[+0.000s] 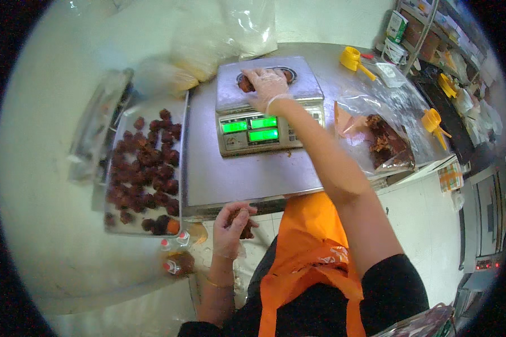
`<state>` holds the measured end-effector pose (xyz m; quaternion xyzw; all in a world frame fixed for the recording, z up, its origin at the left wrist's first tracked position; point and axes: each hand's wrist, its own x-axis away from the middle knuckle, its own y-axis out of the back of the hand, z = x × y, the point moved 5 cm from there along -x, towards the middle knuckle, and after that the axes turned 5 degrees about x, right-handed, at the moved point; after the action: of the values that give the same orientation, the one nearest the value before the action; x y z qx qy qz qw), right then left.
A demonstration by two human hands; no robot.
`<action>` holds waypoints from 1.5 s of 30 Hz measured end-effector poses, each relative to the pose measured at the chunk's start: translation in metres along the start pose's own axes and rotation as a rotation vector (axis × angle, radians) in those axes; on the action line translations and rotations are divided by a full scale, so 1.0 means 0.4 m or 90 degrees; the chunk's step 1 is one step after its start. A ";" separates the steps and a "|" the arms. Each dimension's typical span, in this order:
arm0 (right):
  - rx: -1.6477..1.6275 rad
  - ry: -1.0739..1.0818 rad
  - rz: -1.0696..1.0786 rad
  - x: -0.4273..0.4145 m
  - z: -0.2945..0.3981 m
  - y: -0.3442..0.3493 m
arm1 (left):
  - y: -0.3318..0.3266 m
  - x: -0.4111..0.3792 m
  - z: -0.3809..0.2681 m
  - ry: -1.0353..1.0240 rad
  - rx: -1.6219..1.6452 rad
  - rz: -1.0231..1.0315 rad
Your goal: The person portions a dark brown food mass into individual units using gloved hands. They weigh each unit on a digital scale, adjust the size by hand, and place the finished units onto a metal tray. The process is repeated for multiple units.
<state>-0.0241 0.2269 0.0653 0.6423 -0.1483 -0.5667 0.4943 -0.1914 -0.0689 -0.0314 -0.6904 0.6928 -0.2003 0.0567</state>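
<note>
My right hand point(270, 86), in a clear plastic glove, reaches onto the metal pan of a digital scale point(232, 94). Its fingers rest at a small round dish point(294, 76) with brown lumps in it; whether they grip a lump is hidden. Green displays glow on the scale's front. My left hand point(234, 225), gloved too, holds a lump of dark brown sticky mixture point(246, 231) just off the table's front edge. To the left, a metal tray point(184, 168) bears many dark brown balls point(152, 158). An open clear plastic bag with more brown mixture point(388, 145) lies right of the scale.
Yellow plastic scoops point(351, 59) point(432, 120) lie on the steel table point(244, 177) at the right. Large clear bags point(211, 54) stand behind the tray. Bottles with red caps point(179, 263) are below the tray. A cluttered shelf point(430, 33) is at the upper right.
</note>
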 end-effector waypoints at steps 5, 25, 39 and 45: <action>0.097 -0.043 0.150 -0.066 -0.136 -0.059 | 0.106 0.029 0.040 0.037 0.083 -0.094; -1.024 -0.192 0.158 0.025 0.337 -0.160 | 0.118 0.016 0.065 0.159 0.101 -0.015; -1.136 -0.148 0.432 -0.108 0.599 -0.417 | 0.227 0.034 0.093 0.081 0.591 0.050; -0.705 -0.092 0.529 0.082 0.507 -0.143 | 0.221 0.049 -0.014 -0.037 0.073 -0.093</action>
<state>-0.2121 0.1341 0.0269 0.1463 -0.1034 -0.3643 0.9139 -0.2765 -0.0901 -0.0540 -0.7401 0.6263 -0.2229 0.1018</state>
